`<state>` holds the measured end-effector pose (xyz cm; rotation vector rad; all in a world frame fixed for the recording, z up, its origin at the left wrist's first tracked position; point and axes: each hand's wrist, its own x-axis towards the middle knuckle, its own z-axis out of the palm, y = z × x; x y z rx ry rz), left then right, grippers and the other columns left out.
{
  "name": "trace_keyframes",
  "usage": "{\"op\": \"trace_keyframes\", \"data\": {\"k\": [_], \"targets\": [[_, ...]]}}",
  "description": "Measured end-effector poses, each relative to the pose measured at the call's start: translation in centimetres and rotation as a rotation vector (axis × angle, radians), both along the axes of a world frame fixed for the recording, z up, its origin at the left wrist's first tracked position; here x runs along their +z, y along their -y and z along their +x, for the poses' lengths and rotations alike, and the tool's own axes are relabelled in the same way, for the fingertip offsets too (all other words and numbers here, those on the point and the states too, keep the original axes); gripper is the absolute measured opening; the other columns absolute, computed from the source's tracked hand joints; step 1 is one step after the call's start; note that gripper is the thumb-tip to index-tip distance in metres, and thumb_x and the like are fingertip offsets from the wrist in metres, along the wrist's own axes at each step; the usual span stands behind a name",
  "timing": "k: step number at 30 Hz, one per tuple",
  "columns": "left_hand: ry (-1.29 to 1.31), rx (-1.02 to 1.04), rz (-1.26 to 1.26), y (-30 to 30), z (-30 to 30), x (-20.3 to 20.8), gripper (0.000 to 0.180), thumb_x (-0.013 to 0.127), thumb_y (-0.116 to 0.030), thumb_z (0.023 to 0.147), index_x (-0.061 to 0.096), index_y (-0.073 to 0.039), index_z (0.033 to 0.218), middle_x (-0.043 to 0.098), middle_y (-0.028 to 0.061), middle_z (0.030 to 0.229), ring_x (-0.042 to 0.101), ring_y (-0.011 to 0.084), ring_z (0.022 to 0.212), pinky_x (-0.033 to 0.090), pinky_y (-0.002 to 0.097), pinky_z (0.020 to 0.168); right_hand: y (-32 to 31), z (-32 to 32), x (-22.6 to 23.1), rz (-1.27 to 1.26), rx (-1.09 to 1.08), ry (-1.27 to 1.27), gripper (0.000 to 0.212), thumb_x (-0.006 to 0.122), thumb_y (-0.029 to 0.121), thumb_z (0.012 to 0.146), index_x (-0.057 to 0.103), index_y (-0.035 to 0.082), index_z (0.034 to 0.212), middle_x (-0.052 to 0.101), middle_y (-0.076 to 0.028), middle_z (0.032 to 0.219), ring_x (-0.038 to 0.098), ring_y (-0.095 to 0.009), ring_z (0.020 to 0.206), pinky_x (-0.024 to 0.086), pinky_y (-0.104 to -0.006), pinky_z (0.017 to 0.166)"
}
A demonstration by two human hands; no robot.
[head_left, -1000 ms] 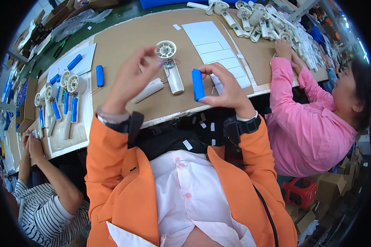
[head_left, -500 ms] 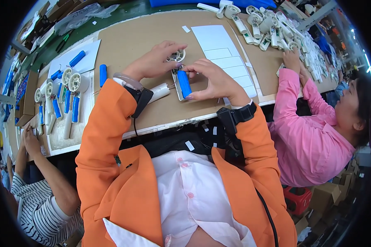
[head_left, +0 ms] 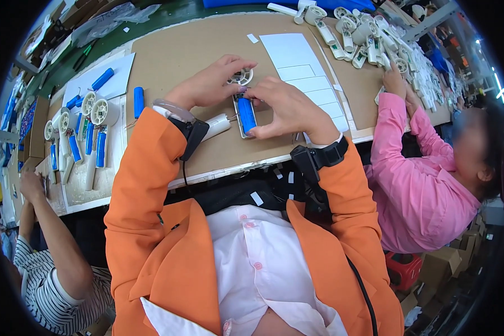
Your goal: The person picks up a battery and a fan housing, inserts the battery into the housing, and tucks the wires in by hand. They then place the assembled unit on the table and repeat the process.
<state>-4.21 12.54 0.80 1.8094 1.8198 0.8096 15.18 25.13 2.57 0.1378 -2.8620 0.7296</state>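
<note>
A white fan housing (head_left: 242,77) with a round, spoked head lies on the brown board in front of me. My left hand (head_left: 214,83) is closed about its head, thumb and fingertips near the neck. A blue cylindrical battery (head_left: 246,115) sits lengthwise in the open handle. My right hand (head_left: 288,109) grips this battery, its thumb at the near end and its fingers by the far end, where thin wires show in part. Beside the handle, close to my left wrist, lies a white handle piece (head_left: 215,126).
Fan housings with blue batteries (head_left: 99,120) stand at the left, near a loose battery (head_left: 139,102). A white sheet (head_left: 305,70) lies to the right. Beyond it is a pile of white fan parts (head_left: 369,36). Co-workers sit on both sides, one in a pink sleeve (head_left: 395,120).
The battery has shifted slightly left and now lies more squarely in the handle. My right hand moved with it, while my left hand stayed almost still.
</note>
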Motion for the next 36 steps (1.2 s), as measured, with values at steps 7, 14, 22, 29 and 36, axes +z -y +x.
{"op": "trace_keyframes", "data": {"k": [7, 14, 22, 29, 36], "targets": [[-0.012, 0.037, 0.016, 0.0, 0.0, 0.1, 0.056, 0.066, -0.014, 0.089, 0.046, -0.017, 0.142, 0.043, 0.0160, 0.139, 0.048, 0.0326, 0.126, 0.042, 0.0370, 0.106, 0.1, 0.2, -0.2, 0.021, -0.016, -0.088, 0.064, 0.081, 0.037, 0.061, 0.064, 0.001, 0.111, 0.063, -0.010, 0.094, 0.057, -0.027, 0.095, 0.049, -0.0362, 0.082], [-0.016, 0.012, 0.024, -0.1, -0.1, 0.0, 0.056, 0.066, -0.015, 0.090, 0.046, -0.017, 0.142, 0.043, 0.0158, 0.138, 0.049, 0.0321, 0.124, 0.042, 0.0365, 0.106, 0.3, 0.5, 0.0, 0.100, -0.015, -0.068, 0.062, 0.081, 0.037, 0.063, 0.065, 0.003, 0.113, 0.063, -0.010, 0.095, 0.058, -0.027, 0.095, 0.050, -0.0364, 0.081], [-0.012, -0.016, 0.072, 0.1, -0.3, -0.4, 0.061, 0.069, -0.020, 0.088, 0.043, -0.017, 0.144, 0.042, 0.0181, 0.139, 0.048, 0.0335, 0.125, 0.042, 0.0377, 0.106, 0.9, 1.4, -0.9, 0.071, -0.070, -0.126, 0.066, 0.082, 0.039, 0.066, 0.065, 0.005, 0.120, 0.065, -0.010, 0.101, 0.058, -0.028, 0.098, 0.050, -0.0372, 0.083], [0.001, 0.070, 0.044, 0.3, 1.1, -0.8, 0.077, 0.080, -0.031, 0.078, 0.041, -0.020, 0.145, 0.037, 0.0224, 0.141, 0.043, 0.0400, 0.129, 0.040, 0.0411, 0.108, 0.2, 1.6, -2.0, -0.097, -0.073, -0.086, 0.072, 0.085, 0.039, 0.069, 0.059, 0.007, 0.128, 0.065, -0.012, 0.108, 0.060, -0.029, 0.101, 0.050, -0.0376, 0.087], [-0.054, 0.153, 0.072, 0.4, 1.8, -1.1, 0.077, 0.083, -0.030, 0.075, 0.044, -0.021, 0.141, 0.036, 0.0239, 0.142, 0.041, 0.0435, 0.131, 0.040, 0.0424, 0.108, 0.1, 1.1, -2.7, -0.354, -0.108, 0.050, 0.069, 0.082, 0.029, 0.076, 0.052, 0.004, 0.132, 0.063, -0.011, 0.107, 0.061, -0.022, 0.098, 0.050, -0.0339, 0.087]]}}
